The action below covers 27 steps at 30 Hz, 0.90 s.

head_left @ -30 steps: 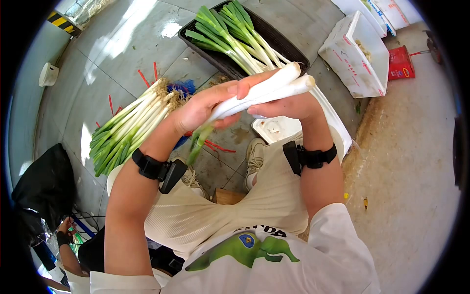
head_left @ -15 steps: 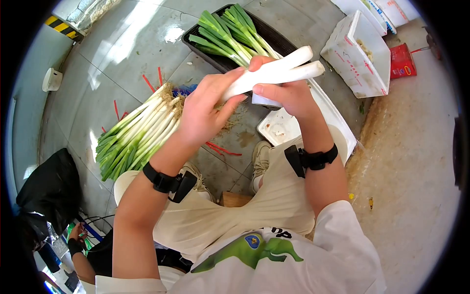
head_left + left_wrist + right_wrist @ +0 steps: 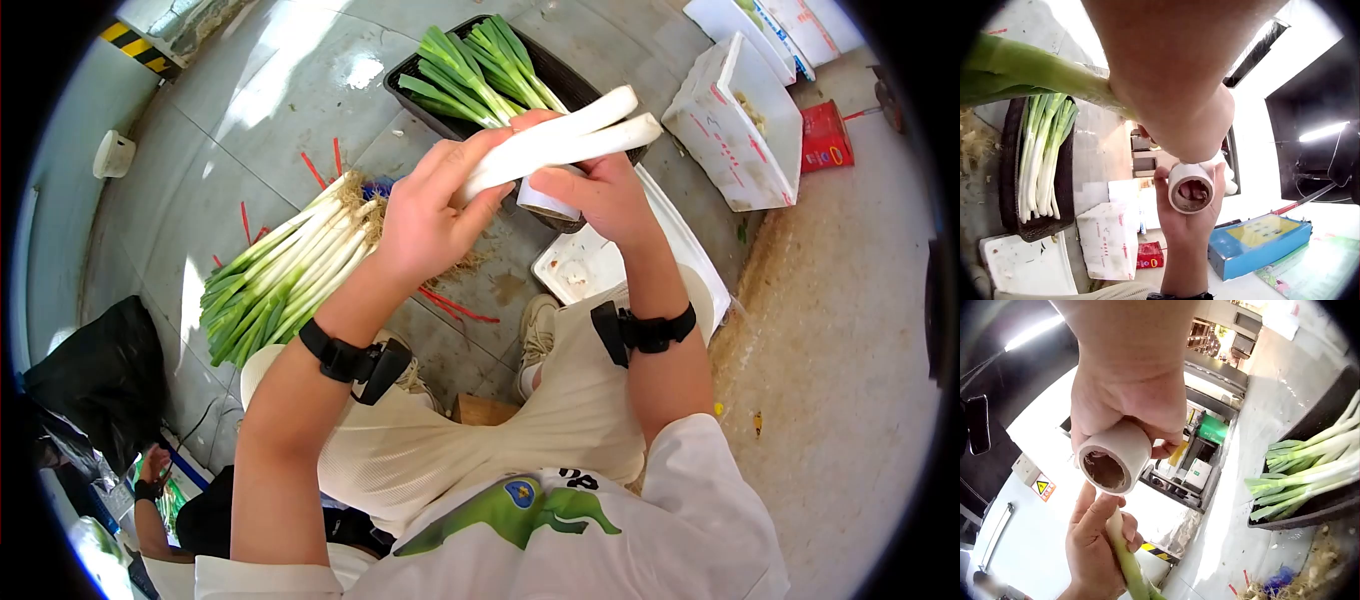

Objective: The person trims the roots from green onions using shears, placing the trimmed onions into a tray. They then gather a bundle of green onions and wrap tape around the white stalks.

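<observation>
In the head view, two thick long green onions (image 3: pixel 565 140) lie side by side, white ends pointing up and right. My left hand (image 3: pixel 430 215) grips them lower down, fingers over the white shafts and thumb beneath. Their green part (image 3: pixel 1035 72) runs past the left hand in the left wrist view. My right hand (image 3: pixel 612 200) holds a white roll (image 3: pixel 548 198) with a hollow core just under the onions. The right wrist view shows the roll (image 3: pixel 1116 456) in the right hand (image 3: pixel 1129 400), its open core facing the camera, right above the left hand (image 3: pixel 1094 550).
More green onions (image 3: pixel 470 75) lie in a dark basket (image 3: pixel 410 90) ahead. A rooted bunch (image 3: pixel 290 270) rests on the floor at left, near red ties (image 3: pixel 455 305). A white foam tray (image 3: pixel 685 235), foam box (image 3: pixel 730 130) and red packet (image 3: pixel 826 135) are at right. Another person's hand (image 3: pixel 152 465) shows lower left.
The left hand has turned and shifted right along the onions, and their green end is now hidden in the head view. The white roll under the onions has come into fuller view.
</observation>
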Tool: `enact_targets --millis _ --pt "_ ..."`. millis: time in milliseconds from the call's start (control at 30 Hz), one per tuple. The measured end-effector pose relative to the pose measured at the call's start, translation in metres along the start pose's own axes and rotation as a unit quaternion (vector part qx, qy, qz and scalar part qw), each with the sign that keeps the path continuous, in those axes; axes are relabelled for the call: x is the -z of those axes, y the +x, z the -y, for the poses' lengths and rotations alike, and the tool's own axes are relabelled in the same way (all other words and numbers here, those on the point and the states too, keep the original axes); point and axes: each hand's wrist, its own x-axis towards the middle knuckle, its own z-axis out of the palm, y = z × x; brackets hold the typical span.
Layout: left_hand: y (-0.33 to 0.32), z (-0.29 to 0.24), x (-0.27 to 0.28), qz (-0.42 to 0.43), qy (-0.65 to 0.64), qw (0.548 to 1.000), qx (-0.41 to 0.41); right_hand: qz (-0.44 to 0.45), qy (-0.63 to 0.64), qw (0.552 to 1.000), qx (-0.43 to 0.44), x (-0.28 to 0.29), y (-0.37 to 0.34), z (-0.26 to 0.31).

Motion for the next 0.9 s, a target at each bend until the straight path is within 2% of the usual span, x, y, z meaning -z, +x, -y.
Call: enact_targets --millis 67,133,233,333,400,433,467,500,533,600,667,733,767,833,900 --pt "0.003 0.003 0.001 -0.017 -0.015 1.000 0.006 -0.011 0.008 1.000 0.003 0.003 0.001 0.000" --pt "0.007 0.008 0.000 -0.032 -0.032 0.999 0.012 0.001 -0.092 0.995 -0.042 0.013 0.001 -0.001" --pt "0.010 0.012 0.002 -0.045 -0.085 0.994 0.043 -0.039 -0.164 0.985 -0.018 0.006 0.000 0.013" --pt "0.010 0.009 0.002 -0.015 -0.068 0.995 0.070 -0.054 -0.237 0.968 -0.057 0.015 -0.001 0.007" --pt "0.012 0.004 -0.003 -0.009 -0.244 0.962 0.125 -0.064 -0.229 0.970 -0.042 0.020 0.002 -0.005" --pt "0.014 -0.001 -0.001 -0.006 -0.245 0.961 0.126 -0.072 -0.221 0.972 -0.026 0.022 0.002 -0.008" --pt "0.015 -0.006 0.002 0.033 -0.288 0.939 0.184 -0.074 -0.222 0.972 -0.027 0.023 0.001 -0.009" --pt "0.016 -0.009 0.005 0.072 -0.328 0.910 0.242 -0.077 -0.183 0.980 0.021 0.016 0.004 0.000" --pt "0.016 -0.007 0.006 0.073 -0.329 0.910 0.242 -0.079 -0.143 0.984 0.068 0.013 0.005 0.004" --pt "0.017 -0.003 0.006 0.149 -0.378 0.865 0.295 -0.050 -0.160 0.982 0.082 0.020 0.005 0.001" --pt "0.017 -0.004 0.004 0.161 -0.402 0.852 0.293 -0.022 -0.176 0.979 0.098 0.025 0.004 0.001" --pt "0.016 -0.002 0.002 0.172 -0.424 0.840 0.293 0.016 -0.125 0.991 0.040 0.026 0.004 0.005" --pt "0.016 0.002 0.001 0.183 -0.429 0.835 0.292 0.016 -0.123 0.991 0.040 0.029 0.004 0.003" --pt "0.016 0.008 0.000 0.195 -0.434 0.830 0.292 0.075 -0.123 0.988 0.062 0.034 0.007 0.001" --pt "0.016 0.012 0.001 0.231 -0.447 0.819 0.277 0.082 -0.119 0.988 0.051 0.034 0.009 0.006"
